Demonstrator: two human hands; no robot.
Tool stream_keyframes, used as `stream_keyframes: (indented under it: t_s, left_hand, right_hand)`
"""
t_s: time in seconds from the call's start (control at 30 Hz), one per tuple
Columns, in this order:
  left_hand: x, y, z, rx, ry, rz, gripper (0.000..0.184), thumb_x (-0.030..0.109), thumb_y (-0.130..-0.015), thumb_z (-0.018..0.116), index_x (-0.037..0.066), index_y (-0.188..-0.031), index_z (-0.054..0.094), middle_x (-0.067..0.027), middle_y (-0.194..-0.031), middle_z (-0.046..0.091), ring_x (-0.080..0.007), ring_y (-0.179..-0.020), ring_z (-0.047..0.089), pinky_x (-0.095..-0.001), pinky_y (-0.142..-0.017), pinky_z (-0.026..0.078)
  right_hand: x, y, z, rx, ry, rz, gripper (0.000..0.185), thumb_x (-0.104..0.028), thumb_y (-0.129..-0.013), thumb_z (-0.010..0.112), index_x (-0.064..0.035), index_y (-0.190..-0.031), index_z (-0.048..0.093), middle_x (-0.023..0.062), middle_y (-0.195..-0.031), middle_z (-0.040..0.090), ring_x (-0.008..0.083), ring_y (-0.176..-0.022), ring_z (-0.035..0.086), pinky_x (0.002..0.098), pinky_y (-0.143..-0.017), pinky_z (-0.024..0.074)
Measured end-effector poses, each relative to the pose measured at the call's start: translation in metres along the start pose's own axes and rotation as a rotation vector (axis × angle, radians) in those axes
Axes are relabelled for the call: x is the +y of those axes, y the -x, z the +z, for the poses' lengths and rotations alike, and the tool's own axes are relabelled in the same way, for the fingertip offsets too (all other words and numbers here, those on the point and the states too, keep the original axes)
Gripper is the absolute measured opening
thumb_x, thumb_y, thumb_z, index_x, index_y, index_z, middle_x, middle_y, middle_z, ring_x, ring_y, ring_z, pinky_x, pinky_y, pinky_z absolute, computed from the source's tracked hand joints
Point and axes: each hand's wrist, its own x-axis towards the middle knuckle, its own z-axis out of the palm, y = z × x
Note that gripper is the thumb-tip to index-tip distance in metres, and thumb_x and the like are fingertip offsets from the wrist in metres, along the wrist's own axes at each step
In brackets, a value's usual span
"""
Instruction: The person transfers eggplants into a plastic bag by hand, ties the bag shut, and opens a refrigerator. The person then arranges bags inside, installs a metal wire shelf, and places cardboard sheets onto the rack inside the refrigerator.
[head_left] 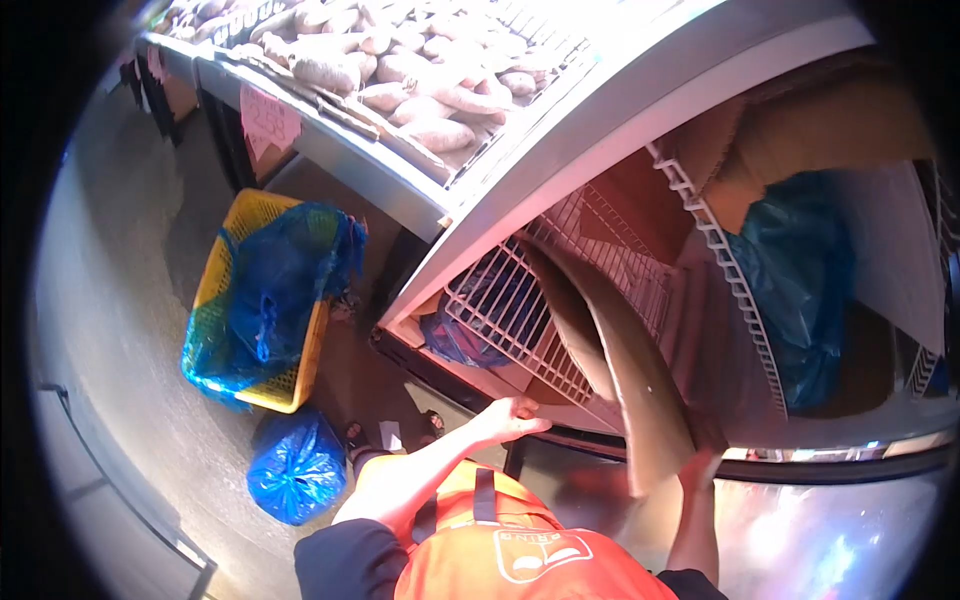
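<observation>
My right hand [704, 452] grips the lower edge of a folded brown cardboard piece [640, 385]. The cardboard stands tilted, its upper end reaching inside an open refrigerated cabinet [560, 410] beside a white wire rack [520, 335]. Part of the right hand's fingers is hidden by the cardboard and shade. My left hand [510, 420] hovers by the cabinet's lower front edge, its fingers curled in with nothing visible in them. A patterned bag [465, 335] shows behind the rack's wires.
Sweet potatoes [400, 75] lie on the display above. Beyond another wire rack [725, 265] is a teal plastic bag [800, 290]. On the floor at left are a yellow crate [295, 385] with blue plastic [270, 280] in it and a tied blue bag [297, 470].
</observation>
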Motion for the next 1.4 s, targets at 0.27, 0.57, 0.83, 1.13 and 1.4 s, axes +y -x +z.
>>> stream_keyframes:
  t_s: [0.27, 0.57, 0.83, 1.13, 1.4]
  left_hand:
    - [0.044, 0.055, -0.038, -0.084, 0.353, 0.282, 0.037, 0.02, -0.075, 0.064, -0.001, -0.103, 0.054, -0.0088, -0.095, 0.059, -0.0165, -0.091, 0.053, -0.0292, -0.08, 0.044]
    - [-0.038, 0.148, -0.051, 0.121, 0.451, 0.034, 0.027, 0.008, -0.078, 0.057, 0.0, -0.103, 0.053, -0.0074, -0.099, 0.057, -0.0156, -0.092, 0.051, -0.0288, -0.08, 0.043]
    - [-0.11, 0.205, -0.039, 0.713, 0.499, 0.137, 0.032, 0.013, -0.076, 0.061, 0.006, -0.106, 0.053, -0.0067, -0.106, 0.054, -0.021, -0.101, 0.049, -0.0368, -0.084, 0.04]
    - [-0.15, 0.254, -0.031, 1.308, 1.239, 0.057, 0.05, 0.029, -0.082, 0.06, 0.006, -0.122, 0.043, -0.0092, -0.117, 0.053, -0.0239, -0.106, 0.051, -0.0406, -0.092, 0.042]
    - [-0.129, 0.213, -0.008, 1.351, 1.37, 0.12, 0.048, 0.026, -0.082, 0.06, 0.01, -0.124, 0.041, -0.0069, -0.12, 0.05, -0.0225, -0.106, 0.05, -0.0391, -0.092, 0.042]
  right_hand:
    - [-0.09, -0.029, -0.103, -0.222, -0.299, -0.056, 0.016, -0.007, -0.064, 0.063, -0.0044, -0.08, 0.066, 0.0099, -0.073, 0.063, 0.0233, -0.067, 0.061, 0.0313, -0.059, 0.0474]
    - [-0.143, -0.076, -0.038, -0.683, -0.706, -0.139, 0.018, -0.008, -0.064, 0.066, -0.0034, -0.08, 0.061, 0.0129, -0.077, 0.06, 0.0225, -0.069, 0.059, 0.03, -0.063, 0.046]
    - [-0.143, -0.144, 0.074, -0.879, -1.096, 0.176, 0.042, -0.019, -0.078, 0.064, -0.0044, -0.115, 0.05, 0.007, -0.109, 0.054, 0.0151, -0.1, 0.051, 0.03, -0.084, 0.0432]
    - [0.185, -0.214, 0.176, -0.149, -0.454, 0.964, 0.043, -0.025, -0.075, 0.059, -0.0125, -0.115, 0.049, -0.0008, -0.1, 0.056, 0.0145, -0.091, 0.051, 0.0321, -0.077, 0.039]
    - [0.28, -0.318, 0.207, 0.098, -0.127, 0.706, 0.037, -0.022, -0.076, 0.058, -0.0114, -0.111, 0.053, 0.0019, -0.101, 0.056, 0.0168, -0.093, 0.052, 0.0318, -0.078, 0.0407]
